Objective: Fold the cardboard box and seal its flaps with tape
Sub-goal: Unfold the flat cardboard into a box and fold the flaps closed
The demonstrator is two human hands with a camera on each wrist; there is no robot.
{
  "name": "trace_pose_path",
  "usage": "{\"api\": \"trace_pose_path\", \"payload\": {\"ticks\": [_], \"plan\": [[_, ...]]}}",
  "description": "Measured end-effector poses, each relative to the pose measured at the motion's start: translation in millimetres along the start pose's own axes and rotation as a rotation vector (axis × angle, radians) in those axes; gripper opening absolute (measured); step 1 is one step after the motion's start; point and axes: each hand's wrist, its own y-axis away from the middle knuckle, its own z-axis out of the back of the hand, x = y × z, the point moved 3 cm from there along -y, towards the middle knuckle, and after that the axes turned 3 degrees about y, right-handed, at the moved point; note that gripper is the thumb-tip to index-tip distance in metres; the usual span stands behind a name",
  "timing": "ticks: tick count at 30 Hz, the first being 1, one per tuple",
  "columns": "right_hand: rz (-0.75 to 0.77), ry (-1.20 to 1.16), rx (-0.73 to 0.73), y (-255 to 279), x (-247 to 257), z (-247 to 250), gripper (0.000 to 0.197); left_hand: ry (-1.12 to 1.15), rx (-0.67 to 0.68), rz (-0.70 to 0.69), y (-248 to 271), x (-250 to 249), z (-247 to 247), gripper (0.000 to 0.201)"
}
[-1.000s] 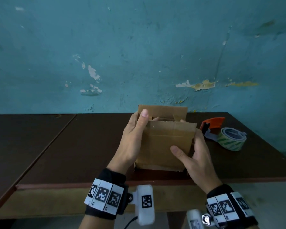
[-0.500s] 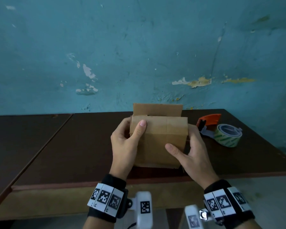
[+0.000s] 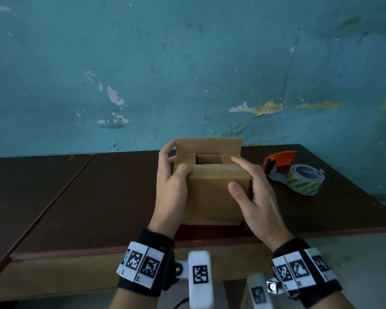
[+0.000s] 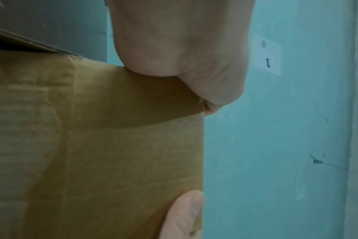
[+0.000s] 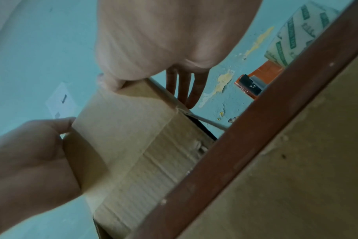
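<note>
A brown cardboard box (image 3: 212, 197) stands on the dark table (image 3: 98, 197) near its front edge. Its far flap (image 3: 207, 145) stands upright. The two side flaps lie folded in with a dark gap (image 3: 207, 159) between them, and the near flap (image 3: 218, 172) is bent over the top. My left hand (image 3: 173, 166) grips the box's left side, thumb on the near flap's corner, fingers curled behind. My right hand (image 3: 243, 175) has straight fingers over the top right, thumb on the front face. The left wrist view shows cardboard (image 4: 112, 153) and my thumb tip (image 4: 182, 215).
An orange tape dispenser (image 3: 279, 161) with a green-printed tape roll (image 3: 305, 179) lies on the table to the right of the box, also in the right wrist view as the roll (image 5: 296, 35). A peeling blue wall (image 3: 187, 74) rises behind. A second tabletop (image 3: 31, 186) adjoins on the left.
The box top has come into view with the near flap bent over it. My left thumb went up to the flap's corner. My right fingers shifted from the box's side over its top.
</note>
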Motion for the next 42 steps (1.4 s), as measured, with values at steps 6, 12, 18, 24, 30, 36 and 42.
{"api": "trace_pose_path", "payload": {"ticks": [6,12,18,24,30,36,42], "plan": [[0.004,-0.006,0.022,-2,-2,7,0.050,0.066,-0.027,0.016,1,1,2,0.045],[-0.002,-0.001,-0.034,2,-3,2,0.050,0.084,-0.030,0.004,-1,2,6,0.024],[-0.009,0.010,-0.068,7,-2,-4,0.068,0.022,-0.033,-0.050,-2,3,7,0.015],[0.032,0.063,-0.023,2,-1,1,0.055,-0.016,-0.051,-0.046,-3,2,7,0.012],[0.028,0.035,-0.026,1,-2,4,0.053,-0.003,-0.052,0.049,-10,6,4,0.017],[-0.024,0.080,0.058,11,-15,-1,0.053,-0.047,-0.129,0.192,0,24,-1,0.019],[-0.046,0.072,0.038,6,-15,-6,0.052,0.020,-0.150,0.298,-7,25,1,0.024]]}}
